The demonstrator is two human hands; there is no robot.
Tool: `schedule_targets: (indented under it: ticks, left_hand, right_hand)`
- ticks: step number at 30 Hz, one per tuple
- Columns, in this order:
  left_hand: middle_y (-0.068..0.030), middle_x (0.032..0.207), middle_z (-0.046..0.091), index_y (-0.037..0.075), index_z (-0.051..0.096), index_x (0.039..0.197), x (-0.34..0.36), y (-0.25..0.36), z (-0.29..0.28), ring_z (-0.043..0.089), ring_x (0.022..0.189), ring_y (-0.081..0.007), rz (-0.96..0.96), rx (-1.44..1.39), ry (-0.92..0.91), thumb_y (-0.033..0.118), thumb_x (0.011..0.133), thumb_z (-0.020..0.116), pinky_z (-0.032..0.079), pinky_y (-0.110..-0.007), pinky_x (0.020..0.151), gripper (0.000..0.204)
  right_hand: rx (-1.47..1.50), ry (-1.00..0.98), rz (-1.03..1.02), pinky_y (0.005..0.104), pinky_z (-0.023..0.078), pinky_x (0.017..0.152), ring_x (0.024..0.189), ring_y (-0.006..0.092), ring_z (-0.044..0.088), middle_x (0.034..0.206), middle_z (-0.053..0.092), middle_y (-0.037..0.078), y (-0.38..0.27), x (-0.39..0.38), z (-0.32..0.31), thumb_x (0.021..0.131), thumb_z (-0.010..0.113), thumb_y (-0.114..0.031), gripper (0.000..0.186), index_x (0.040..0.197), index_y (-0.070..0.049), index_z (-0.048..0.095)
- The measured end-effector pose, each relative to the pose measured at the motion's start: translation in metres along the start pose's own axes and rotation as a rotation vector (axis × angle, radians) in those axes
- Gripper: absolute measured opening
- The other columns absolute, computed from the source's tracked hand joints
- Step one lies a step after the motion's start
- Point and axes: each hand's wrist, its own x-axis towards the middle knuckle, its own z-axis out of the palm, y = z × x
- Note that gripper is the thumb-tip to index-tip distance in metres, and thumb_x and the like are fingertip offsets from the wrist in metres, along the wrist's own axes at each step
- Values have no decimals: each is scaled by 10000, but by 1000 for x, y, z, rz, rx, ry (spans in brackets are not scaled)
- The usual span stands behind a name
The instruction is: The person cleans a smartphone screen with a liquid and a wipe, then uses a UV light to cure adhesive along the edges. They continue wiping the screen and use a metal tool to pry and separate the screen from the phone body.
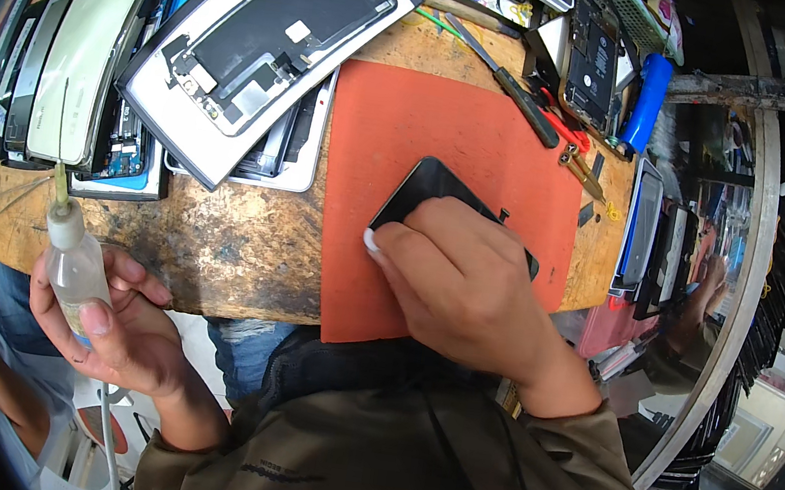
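Note:
My left hand (138, 335) is closed around a small clear squeeze bottle (80, 271) with a white cap and a thin needle tip pointing up, held off the table's front edge. On the orange-red mat (381, 110) lies a black phone screen or phone (430, 183), set at a slant. Over it bends my right hand (468, 270), its fingers pinched around a bit of white wipe or cotton (370, 239) that shows at the fingertips near the phone's left edge. The hand covers most of the phone's lower part. A small dark piece (503, 216) sits beside the phone's right edge.
An opened white box (161, 86) holding a phone screen assembly rests on other parts at upper left, beside a pale green phone (90, 57). Tools, including a dark-handled knife (529, 109) and brass screwdriver (583, 171), lie right of the mat. A blue roll (646, 105) stands behind.

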Motion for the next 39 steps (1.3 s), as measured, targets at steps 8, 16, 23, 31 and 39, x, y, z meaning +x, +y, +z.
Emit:
schedule_targets:
  ticks: [8,16,23,31,39]
  left_hand:
    - [-241,989,651,-36,449,1561,-3,-2,-1,648,745,-219,5,-28,-20,337,1079,719,544,-272,504,667]
    - [-235,994,648,-29,452,1561,-4,-1,1,651,751,-216,3,0,-18,341,1069,725,555,-277,517,674]
    - [-245,1025,649,-30,455,1554,-4,-2,1,652,754,-215,13,19,-15,326,1064,722,561,-277,528,661]
    - [-243,1030,649,-40,460,1541,-5,-6,0,652,760,-216,47,25,-31,306,1062,719,561,-281,521,645]
    - [-246,1052,646,-39,468,1535,-6,-7,2,654,773,-220,80,25,-27,281,1051,727,567,-282,522,636]
  right_hand:
    - [8,-24,27,395,525,613,725,274,666,845,617,82,2,-6,-2,858,868,27,202,1007,-16,739]
    - [28,-29,56,396,525,608,717,278,670,847,629,83,0,-17,-9,860,864,33,197,1008,-12,741]
    - [71,3,58,421,528,616,706,298,645,824,585,102,1,-5,-4,894,800,16,138,995,-14,711]
    - [44,22,87,423,536,621,717,323,686,838,664,135,-1,4,0,884,838,35,143,982,1,739]
    - [-20,28,101,422,535,615,709,319,683,838,658,122,-1,5,2,871,838,36,158,989,-11,745]
